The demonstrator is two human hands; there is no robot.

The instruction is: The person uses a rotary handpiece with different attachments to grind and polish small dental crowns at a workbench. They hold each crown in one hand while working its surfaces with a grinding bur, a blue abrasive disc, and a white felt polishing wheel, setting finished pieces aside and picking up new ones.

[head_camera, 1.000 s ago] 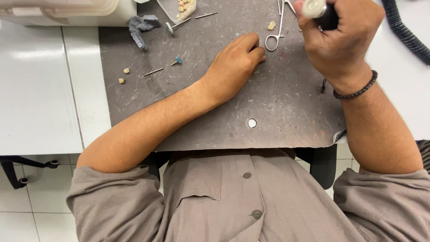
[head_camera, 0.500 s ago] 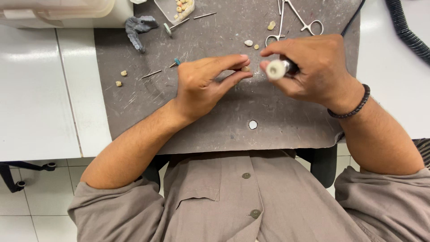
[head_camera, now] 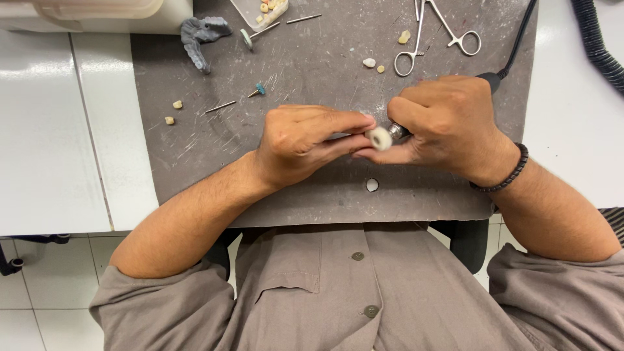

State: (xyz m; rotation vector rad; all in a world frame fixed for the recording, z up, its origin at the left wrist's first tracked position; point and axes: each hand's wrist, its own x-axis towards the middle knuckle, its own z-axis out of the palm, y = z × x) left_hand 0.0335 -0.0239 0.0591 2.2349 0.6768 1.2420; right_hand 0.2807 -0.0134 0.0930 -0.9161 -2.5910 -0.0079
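Observation:
My right hand (head_camera: 448,127) grips a rotary handpiece (head_camera: 491,79) whose white felt wheel (head_camera: 379,138) sticks out to the left. Its black cable (head_camera: 520,39) runs up to the mat's far edge. My left hand (head_camera: 305,140) pinches thumb and fingers together right at the wheel, on a small piece that the fingertips almost hide. Both hands hover over the middle of the scratched grey mat (head_camera: 312,58).
On the mat lie steel forceps (head_camera: 429,32), a few small pale tooth-like pieces (head_camera: 369,63), a teal-tipped bur (head_camera: 259,89), a grey cast (head_camera: 198,36) and a clear tray (head_camera: 263,10) of pieces. A black ribbed hose (head_camera: 595,45) crosses the white bench at right.
My left hand lifted off the mat and pinched shut. My right hand brought the handpiece down from the upper right, and both hands met at the mat's centre.

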